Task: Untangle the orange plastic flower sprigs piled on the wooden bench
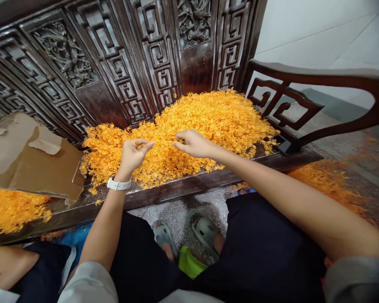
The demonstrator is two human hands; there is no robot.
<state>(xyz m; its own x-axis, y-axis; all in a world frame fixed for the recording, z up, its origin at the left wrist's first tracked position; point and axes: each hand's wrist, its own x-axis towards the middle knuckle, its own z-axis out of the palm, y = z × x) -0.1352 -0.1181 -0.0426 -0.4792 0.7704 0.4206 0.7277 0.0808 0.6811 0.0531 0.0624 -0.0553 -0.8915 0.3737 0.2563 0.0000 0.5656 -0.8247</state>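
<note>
A big heap of small orange plastic-looking flower pieces [208, 113] covers the dark wooden bench seat [164, 195]. Over the front of this heap, my left hand [134, 155], with a white watch [118, 184] on its wrist, is closed in a pinch on a thin orange strand [164, 142]. The strand seems to run across to my right hand [192, 143], whose fingers are curled and closed at its other end. A bit of orange also shows inside the left fingers. The strand's exact ends are too small to make out against the heap.
A torn cardboard box [34, 155] stands at left, with another orange pile [15, 210] before it. Behind rises the carved bench back [113, 63]; a curved armrest [318, 75] bounds the right. More orange pieces [328, 185] lie lower right. A person's arm [12, 263] shows lower left.
</note>
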